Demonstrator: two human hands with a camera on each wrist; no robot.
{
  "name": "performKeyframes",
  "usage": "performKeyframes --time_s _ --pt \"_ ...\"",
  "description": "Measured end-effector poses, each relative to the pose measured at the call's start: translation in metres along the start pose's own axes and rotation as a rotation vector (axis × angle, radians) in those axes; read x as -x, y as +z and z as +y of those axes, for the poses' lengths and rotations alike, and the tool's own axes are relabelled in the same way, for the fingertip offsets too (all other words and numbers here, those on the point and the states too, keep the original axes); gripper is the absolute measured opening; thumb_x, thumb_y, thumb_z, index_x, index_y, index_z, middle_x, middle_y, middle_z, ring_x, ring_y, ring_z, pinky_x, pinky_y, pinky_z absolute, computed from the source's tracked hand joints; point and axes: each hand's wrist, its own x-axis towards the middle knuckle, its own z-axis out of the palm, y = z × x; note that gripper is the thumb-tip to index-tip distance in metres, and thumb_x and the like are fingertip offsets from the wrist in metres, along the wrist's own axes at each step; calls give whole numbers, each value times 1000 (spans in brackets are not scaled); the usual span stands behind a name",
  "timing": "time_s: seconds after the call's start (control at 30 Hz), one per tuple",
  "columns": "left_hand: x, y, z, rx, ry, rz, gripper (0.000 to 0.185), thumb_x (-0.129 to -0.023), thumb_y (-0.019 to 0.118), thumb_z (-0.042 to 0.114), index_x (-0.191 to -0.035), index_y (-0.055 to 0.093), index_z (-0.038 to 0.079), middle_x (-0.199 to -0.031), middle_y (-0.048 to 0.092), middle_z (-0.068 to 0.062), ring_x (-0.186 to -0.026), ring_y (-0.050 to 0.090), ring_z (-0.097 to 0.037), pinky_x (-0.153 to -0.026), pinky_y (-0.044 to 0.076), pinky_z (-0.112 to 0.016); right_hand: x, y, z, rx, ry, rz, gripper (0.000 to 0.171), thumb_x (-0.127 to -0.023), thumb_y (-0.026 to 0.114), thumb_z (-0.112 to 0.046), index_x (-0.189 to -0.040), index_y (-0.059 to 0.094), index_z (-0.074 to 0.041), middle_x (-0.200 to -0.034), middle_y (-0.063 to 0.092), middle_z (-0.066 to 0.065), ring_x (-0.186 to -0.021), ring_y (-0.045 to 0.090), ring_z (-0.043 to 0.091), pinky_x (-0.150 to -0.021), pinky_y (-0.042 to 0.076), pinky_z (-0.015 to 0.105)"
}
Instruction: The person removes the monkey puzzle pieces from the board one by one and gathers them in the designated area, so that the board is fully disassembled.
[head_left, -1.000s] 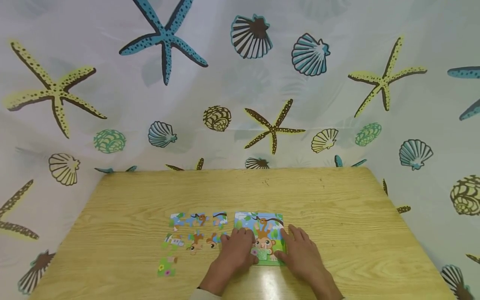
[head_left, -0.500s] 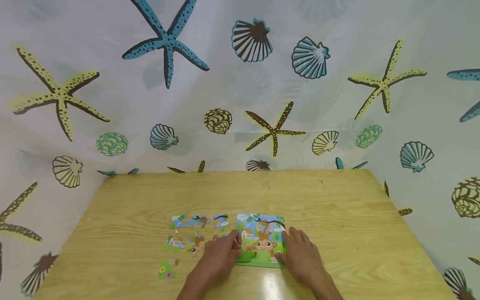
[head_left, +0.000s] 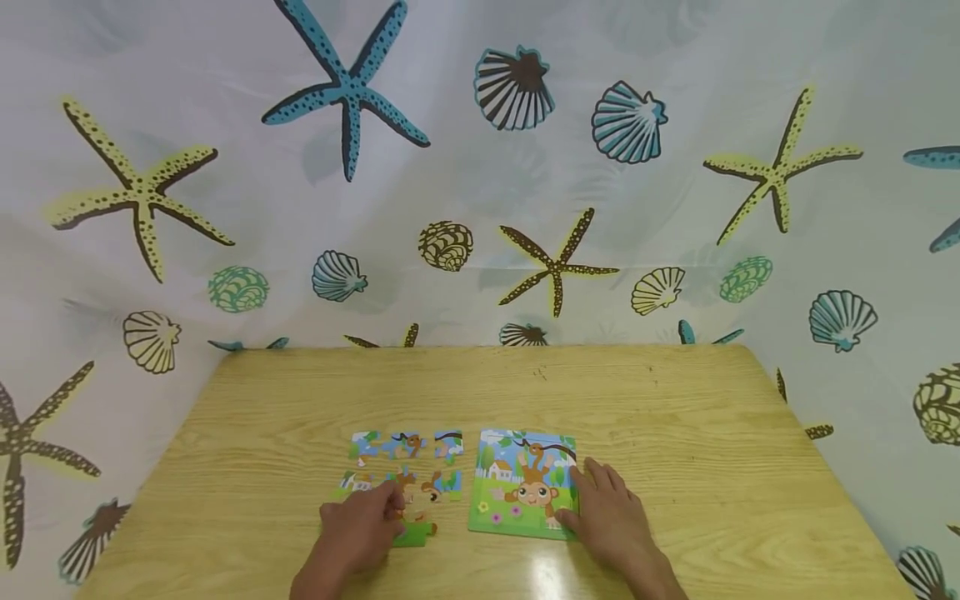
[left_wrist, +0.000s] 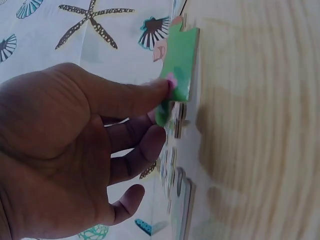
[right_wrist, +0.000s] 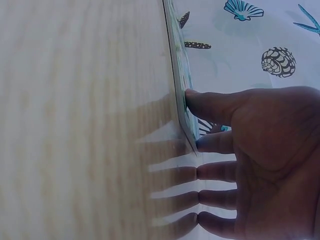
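Observation:
A monkey picture puzzle board [head_left: 525, 479] lies on the wooden table [head_left: 675, 400]. My right hand [head_left: 600, 508] rests flat at the board's right edge; in the right wrist view the thumb [right_wrist: 200, 102] touches the board's edge [right_wrist: 181, 95] and the other fingers lie straight on the wood. My left hand [head_left: 371, 521] is left of the board and pinches a green puzzle piece [head_left: 414, 533] between thumb and fingers, seen close in the left wrist view as the green puzzle piece [left_wrist: 181, 62]. Several loose pieces [head_left: 408, 446] lie in rows just beyond the left hand [left_wrist: 162, 102].
A sea-themed curtain [head_left: 480, 167] with starfish and shells hangs behind and around the table. The table's far edge runs along it. Bare wood [head_left: 315, 392] spreads beyond the pieces and to the right of the board.
My left hand has left the board and moved left to the loose pieces, taking a green piece with it. The right hand has stayed at the board's right edge.

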Motion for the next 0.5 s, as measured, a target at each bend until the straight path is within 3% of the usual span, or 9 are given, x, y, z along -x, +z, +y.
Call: performKeyframes --time_s 0.17,0.37,0.5 --pt "5 -3 -8 -36 -48 19 19 -79 76 17 -94 65 17 -81 62 9 -79 57 -10 -79 31 -53 0 1 1 0 4 -1 68 -88 66 -44 -143 45 -10 -152 36 17 -140 32 44 -102 33 67" --pt "9 -5 -12 -83 -93 57 17 -77 78 15 -90 67 19 -84 64 8 -86 59 -18 -80 32 -56 0 1 1 -3 6 -5 69 -88 66 -44 -144 44 -10 -152 35 18 -140 31 45 -102 33 67" --pt "11 -6 -12 -79 -86 81 19 -76 77 10 -90 68 19 -88 62 4 -90 58 -21 -78 32 -55 0 2 1 -4 5 -4 70 -88 66 -44 -144 43 -10 -153 34 17 -140 30 45 -102 32 67"
